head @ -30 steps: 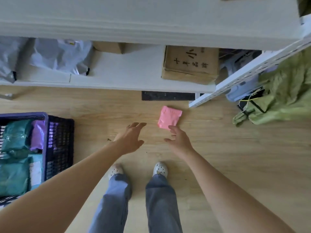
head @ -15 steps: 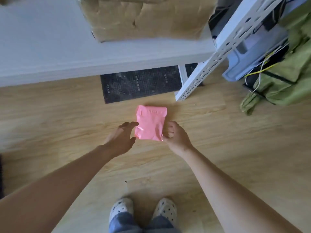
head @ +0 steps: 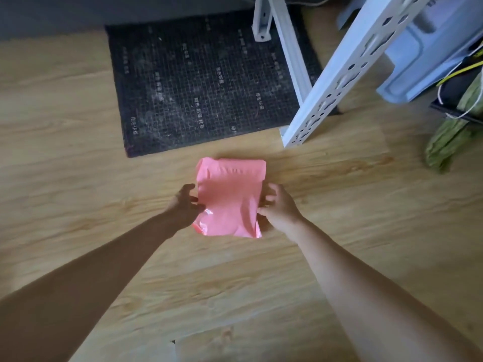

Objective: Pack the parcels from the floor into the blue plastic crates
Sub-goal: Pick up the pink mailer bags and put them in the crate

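A person's left hand and right hand clasp a pink parcel between them, fingers curled round its two side edges, low over the wood floor; whether it rests on the boards cannot be told. Beyond the hands lies a black mat. Past the right hand stand a white shelf upright and green fabric.

The pink parcel hides fingers of the left hand and right hand, and print on the mat is unreadable.
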A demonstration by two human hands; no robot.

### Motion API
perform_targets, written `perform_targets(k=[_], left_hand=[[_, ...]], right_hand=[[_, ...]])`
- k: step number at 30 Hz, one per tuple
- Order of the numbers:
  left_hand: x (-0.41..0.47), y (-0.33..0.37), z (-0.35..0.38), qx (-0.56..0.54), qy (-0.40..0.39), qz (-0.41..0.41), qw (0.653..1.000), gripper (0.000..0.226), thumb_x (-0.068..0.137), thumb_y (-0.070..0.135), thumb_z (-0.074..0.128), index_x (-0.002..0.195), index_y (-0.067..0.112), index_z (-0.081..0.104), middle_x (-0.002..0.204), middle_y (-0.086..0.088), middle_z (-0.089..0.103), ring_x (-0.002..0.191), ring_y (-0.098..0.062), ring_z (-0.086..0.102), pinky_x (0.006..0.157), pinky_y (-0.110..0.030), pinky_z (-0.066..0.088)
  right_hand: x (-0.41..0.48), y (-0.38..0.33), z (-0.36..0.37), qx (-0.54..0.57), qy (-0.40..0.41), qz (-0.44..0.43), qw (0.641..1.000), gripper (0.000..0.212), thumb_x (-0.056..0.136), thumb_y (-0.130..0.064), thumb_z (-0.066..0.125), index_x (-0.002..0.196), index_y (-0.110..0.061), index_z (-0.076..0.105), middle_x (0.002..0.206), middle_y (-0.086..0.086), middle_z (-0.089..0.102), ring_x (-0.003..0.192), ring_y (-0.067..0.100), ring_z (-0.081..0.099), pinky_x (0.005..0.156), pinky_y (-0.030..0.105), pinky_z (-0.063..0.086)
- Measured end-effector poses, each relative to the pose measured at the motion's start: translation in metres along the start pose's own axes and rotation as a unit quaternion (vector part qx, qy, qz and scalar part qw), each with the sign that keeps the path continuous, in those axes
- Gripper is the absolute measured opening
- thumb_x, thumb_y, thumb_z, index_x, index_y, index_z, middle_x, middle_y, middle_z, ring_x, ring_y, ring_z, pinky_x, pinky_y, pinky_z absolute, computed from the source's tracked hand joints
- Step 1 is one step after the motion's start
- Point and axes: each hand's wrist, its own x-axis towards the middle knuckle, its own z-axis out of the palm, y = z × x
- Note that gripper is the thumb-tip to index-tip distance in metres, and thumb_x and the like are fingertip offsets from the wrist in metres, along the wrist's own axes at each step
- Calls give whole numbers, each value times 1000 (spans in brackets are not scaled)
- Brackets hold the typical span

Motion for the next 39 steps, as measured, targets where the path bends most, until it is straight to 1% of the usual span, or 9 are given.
perform_targets(k=[5, 8, 13, 17, 21, 27, 31, 35, 39], left_hand=[[16, -3, 2, -97, 7, -37, 995, 58, 85, -8, 58, 139, 3, 40, 99, -13, 59, 89, -27, 58, 84, -37, 49], [11, 1, -4, -110, -1, -32, 993, 48, 83, -9, 58, 128, 6, 53, 86, -6, 62, 82, -27, 62, 78, -36, 53], [-31, 10, -31, -143, -7, -46, 989, 46, 81, -4, 63, 124, 12, 56, 96, -12, 66, 97, -34, 64, 89, -46, 53], [-89, 18, -61, -166, 7, -61, 984, 44, 81, -3, 62, 121, 15, 57, 98, -14, 67, 97, -34, 65, 89, -48, 53], [-158, 24, -97, -194, 27, -74, 978, 42, 83, -5, 59, 120, 15, 57, 88, -8, 64, 93, -32, 64, 87, -46, 54], [-282, 23, -161, -226, 80, -115, 964, 42, 84, -5, 57, 122, 14, 57, 95, -11, 65, 91, -30, 64, 83, -39, 55], [-370, 20, -209, -249, 118, -146, 950, 41, 85, -5, 57, 122, 12, 58, 78, -1, 61, 82, -25, 61, 78, -36, 55], [-446, 11, -264, -265, 155, -166, 937, 42, 84, -5, 57, 122, 13, 57, 75, 4, 57, 68, -15, 59, 67, -30, 54], [-507, -13, -318, -277, 199, -177, 923, 42, 82, -3, 58, 119, 16, 60, 75, 4, 56, 69, -17, 57, 66, -29, 52]], right_hand=[[21, 6, 4, 23, -4, 21, 999, 70, 81, 8, 60, 141, -19, 35, 120, 9, 53, 103, 24, 59, 83, 38, 55], [19, 0, 2, 34, -20, 19, 999, 71, 80, 13, 59, 140, -19, 39, 120, 11, 53, 95, 22, 61, 68, 30, 57], [-22, -31, -4, 52, -33, 2, 998, 63, 80, 13, 63, 133, -17, 44, 103, 9, 61, 86, 19, 64, 56, 23, 55], [-73, -67, -5, 30, -40, -7, 999, 65, 77, 12, 67, 131, -18, 47, 100, 9, 62, 87, 22, 65, 61, 29, 57], [-134, -104, 2, 19, -65, -3, 998, 68, 76, 11, 68, 132, -20, 47, 100, 9, 63, 87, 20, 65, 62, 30, 56], [-241, -157, 32, 6, -118, 2, 993, 69, 75, 12, 68, 132, -21, 47, 95, 10, 64, 82, 20, 66, 63, 37, 58], [-316, -206, 54, -17, -169, 8, 985, 67, 80, 14, 62, 134, -22, 44, 100, 12, 62, 82, 22, 65, 58, 31, 58], [-381, -261, 83, -47, -226, 4, 973, 65, 81, 13, 62, 132, -22, 42, 101, 10, 63, 84, 18, 66, 55, 25, 57], [-433, -306, 131, -65, -275, 0, 959, 80, 83, 12, 63, 145, -26, 28, 102, 10, 64, 84, 12, 66, 57, 25, 57]])
